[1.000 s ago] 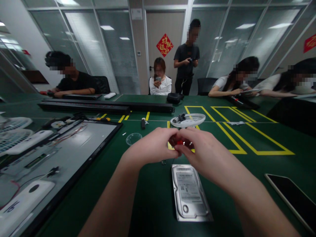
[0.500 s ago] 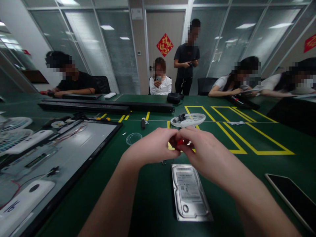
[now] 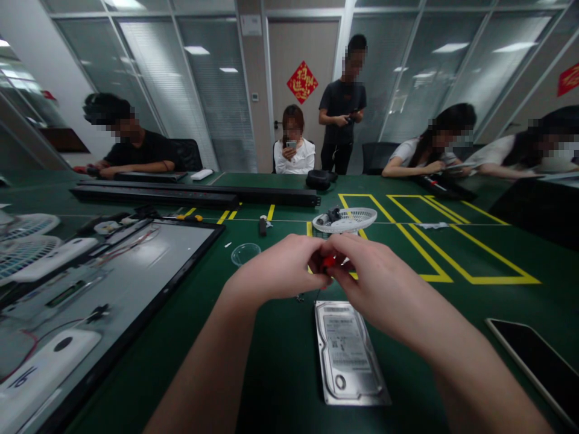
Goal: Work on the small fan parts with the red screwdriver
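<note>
A small red object (image 3: 329, 262) is held between the two hands, above the green counter (image 3: 280, 367), just beyond the far end of a silver hard drive (image 3: 346, 355). The fingers of the left hand (image 3: 296, 262) are bent inward, with the thumb drawn up close to them, and the object is gripped from that side. The right hand (image 3: 364, 259) is curled likewise, and the object is pinched between its thumb and fingers, with only a narrow gap left inside. Much of the object is hidden by the fingers, so its full shape cannot be told.

The hard drive is laid flat, label upward, between the forearms, and is touched by neither hand. A few tiny metal bits (image 3: 300, 297) are seen near its far end, below the left hand. A clear round dish (image 3: 245, 255) is placed near the left wrist, and a white slotted basket (image 3: 364, 217) is set beyond the hands with dark parts in it. At the right, a phone (image 3: 536, 364) is laid screen up; at the left, a large panel (image 3: 167, 256) is bounded by a black frame. Farther back, long black bars (image 3: 194, 196) and a black case (image 3: 319, 179) are set out. Rectangles are marked on the counter in yellow tape (image 3: 502, 280)
</note>
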